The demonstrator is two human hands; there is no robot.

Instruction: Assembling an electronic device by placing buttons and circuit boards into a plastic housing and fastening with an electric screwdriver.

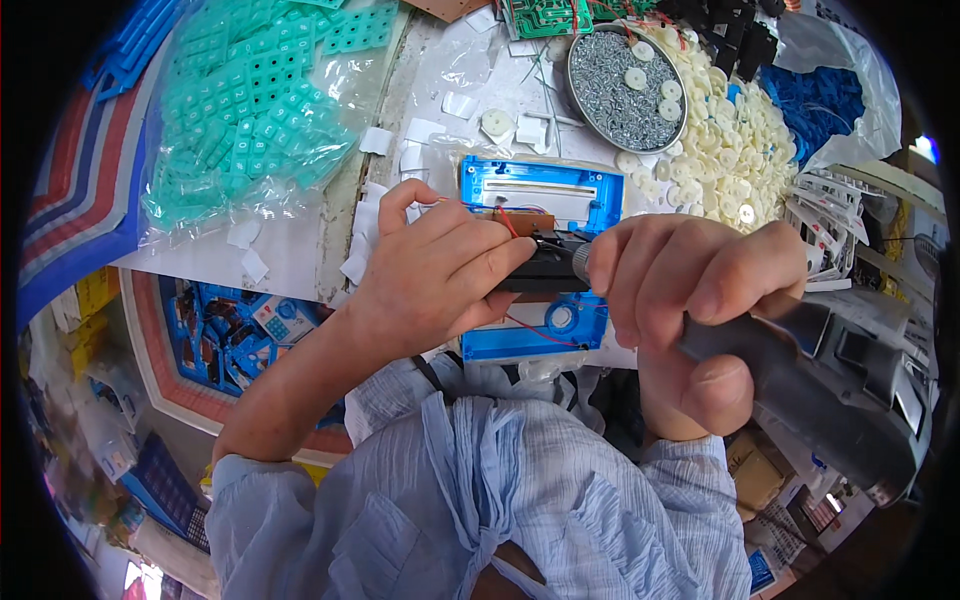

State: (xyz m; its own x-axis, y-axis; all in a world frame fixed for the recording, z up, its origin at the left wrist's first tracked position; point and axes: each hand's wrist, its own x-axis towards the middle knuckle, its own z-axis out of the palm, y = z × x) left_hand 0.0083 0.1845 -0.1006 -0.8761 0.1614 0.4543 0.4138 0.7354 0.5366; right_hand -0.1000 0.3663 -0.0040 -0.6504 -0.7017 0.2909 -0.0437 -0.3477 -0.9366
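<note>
My right hand [690, 285] wraps round a black cordless screwdriver [805, 405], whose metal nose points left. The tip reaches a black plastic part [545, 278]; my fingers hide the exact contact point. Pressed against that part from the left, my left hand [430, 265] holds it with fingers and thumb. Behind it lies a blue plastic casing half [472, 180] with a white inner strip. Nearer to me is another blue casing piece [480, 343] with a round recess, partly hidden by my left hand. Thin red wires [545, 328] run between the pieces.
A round metal dish [640, 150] of screws stands at the back, beside a heap of cream discs [735, 160]. Clear bags of teal keypads [250, 110] lie back left. Green circuit boards [545, 18] sit at the far edge. A basket [150, 350] holding blue units stands lower left.
</note>
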